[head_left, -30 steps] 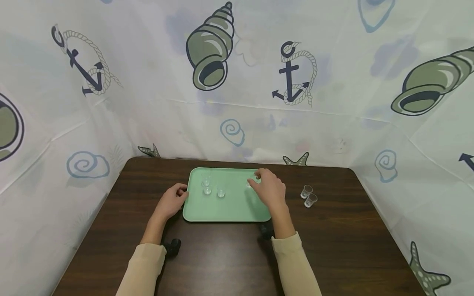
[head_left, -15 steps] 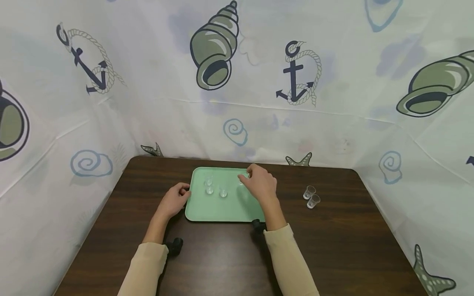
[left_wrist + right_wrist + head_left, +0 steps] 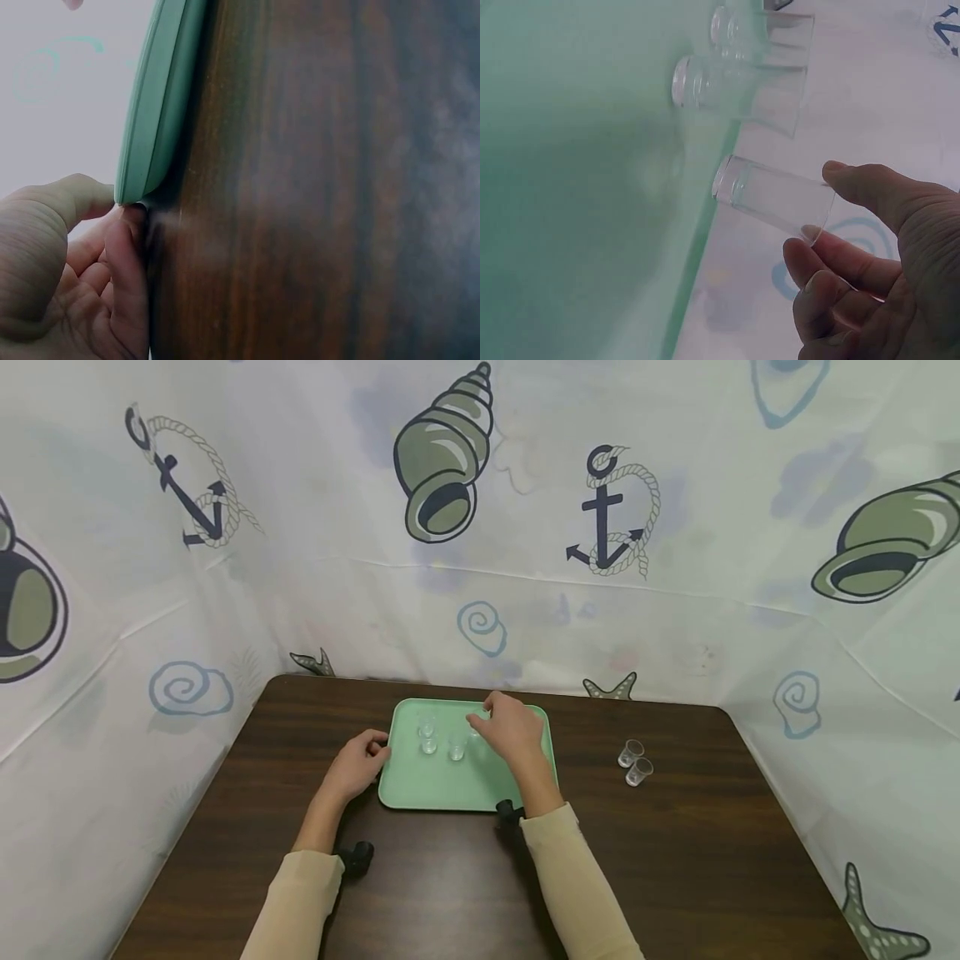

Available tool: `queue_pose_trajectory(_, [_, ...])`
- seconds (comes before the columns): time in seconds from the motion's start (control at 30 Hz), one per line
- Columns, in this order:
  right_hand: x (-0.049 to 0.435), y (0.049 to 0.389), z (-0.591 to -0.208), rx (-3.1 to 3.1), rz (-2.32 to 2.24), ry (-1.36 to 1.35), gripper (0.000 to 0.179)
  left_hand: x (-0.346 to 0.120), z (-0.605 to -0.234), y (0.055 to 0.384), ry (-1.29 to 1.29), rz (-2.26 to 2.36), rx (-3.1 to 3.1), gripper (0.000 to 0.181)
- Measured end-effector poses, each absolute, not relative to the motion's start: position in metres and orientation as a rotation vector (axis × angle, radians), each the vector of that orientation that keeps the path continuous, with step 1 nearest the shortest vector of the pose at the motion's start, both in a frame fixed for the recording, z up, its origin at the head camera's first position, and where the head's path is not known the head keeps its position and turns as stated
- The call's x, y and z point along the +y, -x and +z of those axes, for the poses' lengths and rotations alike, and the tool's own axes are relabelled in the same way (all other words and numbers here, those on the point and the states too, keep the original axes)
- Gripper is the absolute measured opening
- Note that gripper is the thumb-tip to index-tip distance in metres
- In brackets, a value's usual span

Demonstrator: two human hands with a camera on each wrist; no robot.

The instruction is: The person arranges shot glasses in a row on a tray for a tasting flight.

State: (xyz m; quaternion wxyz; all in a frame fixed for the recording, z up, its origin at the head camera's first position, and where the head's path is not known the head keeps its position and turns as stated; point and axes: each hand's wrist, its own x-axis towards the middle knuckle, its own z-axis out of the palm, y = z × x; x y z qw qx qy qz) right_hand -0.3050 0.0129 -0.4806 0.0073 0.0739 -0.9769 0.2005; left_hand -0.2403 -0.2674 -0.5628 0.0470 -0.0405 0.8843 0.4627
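A clear cup is pinched at its rim in the right hand, thumb on one side and fingertips on the other, the gap between them just the width of the mouth. It is over the green tray; whether its base touches the tray cannot be told. The left hand holds the tray's left edge, thumb above and fingers curled beneath. The two hands are apart, at opposite sides of three more clear cups, which stand near one another in the tray's left half. Well to the right of the tray, two spare cups stand side by side on the surface, which is dark brown wood grain with rounded far corners. Cream sleeves cover the forearms, and a black device sits at each wrist. Around the surface hangs pale cloth printed with anchors, shells and starfish.
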Motion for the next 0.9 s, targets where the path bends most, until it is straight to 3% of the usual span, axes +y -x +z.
queue_pose_trajectory(0.9, [-0.019,0.311,-0.488,-3.114,0.636,-0.238,0.041,-0.268,-0.567,0.242,0.139,1.408,2.71,0.044])
